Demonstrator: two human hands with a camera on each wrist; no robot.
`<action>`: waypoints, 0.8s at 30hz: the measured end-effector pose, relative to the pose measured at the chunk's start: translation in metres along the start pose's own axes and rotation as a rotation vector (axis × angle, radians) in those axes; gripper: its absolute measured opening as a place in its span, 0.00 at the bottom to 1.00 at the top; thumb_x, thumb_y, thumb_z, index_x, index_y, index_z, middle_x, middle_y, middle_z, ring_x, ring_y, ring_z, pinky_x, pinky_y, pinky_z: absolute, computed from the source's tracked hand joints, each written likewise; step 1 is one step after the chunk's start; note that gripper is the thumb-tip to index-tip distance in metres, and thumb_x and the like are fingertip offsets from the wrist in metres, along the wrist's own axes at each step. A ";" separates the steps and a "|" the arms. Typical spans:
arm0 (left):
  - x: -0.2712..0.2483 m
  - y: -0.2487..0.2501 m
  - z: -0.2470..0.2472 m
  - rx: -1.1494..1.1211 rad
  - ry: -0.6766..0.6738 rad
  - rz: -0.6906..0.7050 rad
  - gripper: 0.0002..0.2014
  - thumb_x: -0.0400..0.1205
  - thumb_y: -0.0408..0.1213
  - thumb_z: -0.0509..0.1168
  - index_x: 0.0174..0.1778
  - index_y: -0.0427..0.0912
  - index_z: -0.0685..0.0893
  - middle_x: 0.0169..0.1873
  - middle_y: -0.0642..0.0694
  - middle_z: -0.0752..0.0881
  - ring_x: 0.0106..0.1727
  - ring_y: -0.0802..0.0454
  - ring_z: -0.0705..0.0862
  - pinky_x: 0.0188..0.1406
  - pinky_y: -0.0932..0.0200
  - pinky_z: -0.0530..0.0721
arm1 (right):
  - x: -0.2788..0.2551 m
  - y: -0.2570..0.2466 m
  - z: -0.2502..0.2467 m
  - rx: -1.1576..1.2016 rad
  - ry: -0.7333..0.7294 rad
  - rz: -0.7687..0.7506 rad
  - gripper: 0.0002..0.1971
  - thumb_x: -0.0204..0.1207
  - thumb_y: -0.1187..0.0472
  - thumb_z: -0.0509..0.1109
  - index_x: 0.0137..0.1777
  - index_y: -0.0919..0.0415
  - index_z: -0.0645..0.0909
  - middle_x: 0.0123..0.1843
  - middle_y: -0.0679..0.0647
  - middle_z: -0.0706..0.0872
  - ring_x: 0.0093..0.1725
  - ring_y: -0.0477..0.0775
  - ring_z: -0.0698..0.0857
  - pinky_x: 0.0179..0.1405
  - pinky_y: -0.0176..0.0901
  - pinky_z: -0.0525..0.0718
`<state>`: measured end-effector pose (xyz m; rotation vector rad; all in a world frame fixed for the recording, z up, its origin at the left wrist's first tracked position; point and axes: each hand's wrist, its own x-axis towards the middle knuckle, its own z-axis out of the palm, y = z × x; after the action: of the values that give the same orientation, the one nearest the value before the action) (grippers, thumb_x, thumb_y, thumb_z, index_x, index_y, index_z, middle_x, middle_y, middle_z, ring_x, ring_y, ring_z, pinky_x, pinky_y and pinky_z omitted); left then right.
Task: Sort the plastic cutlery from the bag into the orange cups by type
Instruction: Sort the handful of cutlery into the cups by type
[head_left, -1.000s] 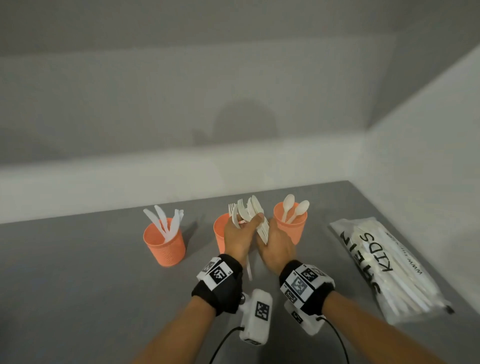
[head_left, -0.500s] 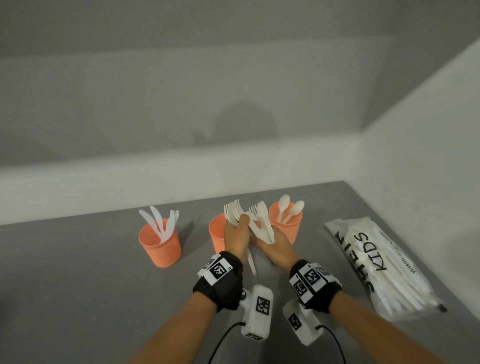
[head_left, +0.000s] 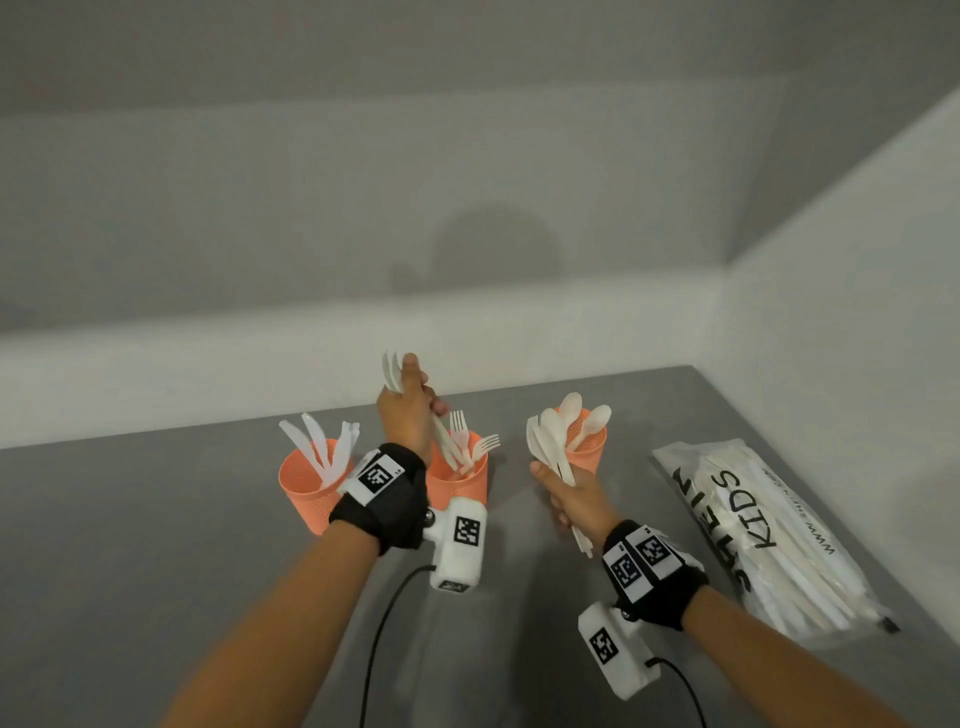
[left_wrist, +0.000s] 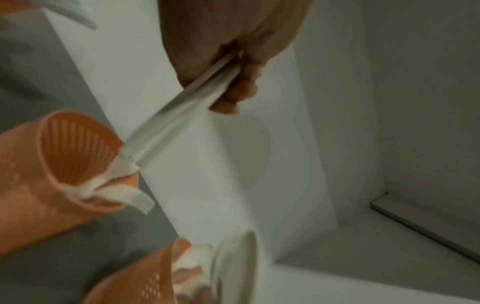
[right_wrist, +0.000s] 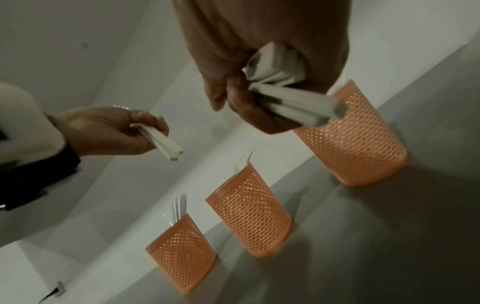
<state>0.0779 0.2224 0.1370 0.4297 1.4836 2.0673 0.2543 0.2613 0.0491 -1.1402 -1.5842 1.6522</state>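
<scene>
Hands: both raised above the grey table (head_left: 156, 519), forearms coming in from the bottom edge, wrists wrapped in black bands with white camera units.
Left hand (head_left: 408, 415): lifted over the middle cup (head_left: 457, 486), fingers clenched round a small bunch of forks (head_left: 395, 371); tines stick up past the thumb toward 12 o'clock, handles slant down toward 5 o'clock, ending near the cup's mouth.
Right hand (head_left: 571, 496): lower, at 7 o'clock of the right cup (head_left: 589, 449), fist closed round a thicker bundle of spoons (head_left: 548, 441); bowls fan up toward 11 o'clock, handles poke out below the palm.
Cups: three orange mesh cups in a row. The left cup (head_left: 306, 480) holds knives (head_left: 322, 449), the middle cup holds forks, the right cup holds two spoons.
Bag (head_left: 769, 540): clear plastic, printed with black letters, lying flat at 3 o'clock of the cups, with white cutlery inside.
Left wrist view: looks into the middle cup's open mouth (left_wrist: 75, 156), where a fork's tines hang over the rim; blurred. The held handles (left_wrist: 182, 102) point at the rim, which the head view only hints at.
Right wrist view: shows the cups' perforated walls from the side, and the spoon handles (right_wrist: 298, 105) splaying out of the fist in front of the right cup (right_wrist: 358, 144). The left hand (right_wrist: 109, 131) is seen palm side, handle ends free below the fingers.
</scene>
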 end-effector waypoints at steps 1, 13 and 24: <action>0.006 0.003 -0.001 0.029 0.019 0.055 0.18 0.85 0.45 0.57 0.30 0.43 0.71 0.10 0.55 0.69 0.14 0.60 0.70 0.26 0.60 0.76 | 0.002 0.000 -0.002 -0.014 0.003 -0.007 0.15 0.80 0.51 0.65 0.34 0.57 0.72 0.20 0.51 0.64 0.15 0.44 0.64 0.19 0.36 0.69; 0.040 -0.077 -0.006 0.600 -0.084 0.019 0.13 0.84 0.43 0.57 0.43 0.36 0.76 0.37 0.39 0.84 0.41 0.44 0.80 0.43 0.57 0.73 | 0.017 -0.012 -0.018 0.084 -0.141 0.007 0.17 0.82 0.43 0.56 0.55 0.58 0.71 0.27 0.55 0.74 0.13 0.45 0.68 0.13 0.33 0.70; -0.002 -0.051 0.003 0.565 -0.145 0.383 0.06 0.83 0.38 0.61 0.49 0.41 0.82 0.43 0.47 0.84 0.43 0.57 0.80 0.46 0.68 0.77 | 0.013 -0.021 -0.009 0.030 -0.190 -0.025 0.14 0.84 0.47 0.55 0.51 0.58 0.74 0.24 0.54 0.77 0.23 0.52 0.79 0.28 0.42 0.81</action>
<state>0.0938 0.2361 0.0900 1.1327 2.0047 1.7955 0.2534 0.2797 0.0675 -0.9679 -1.6755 1.8065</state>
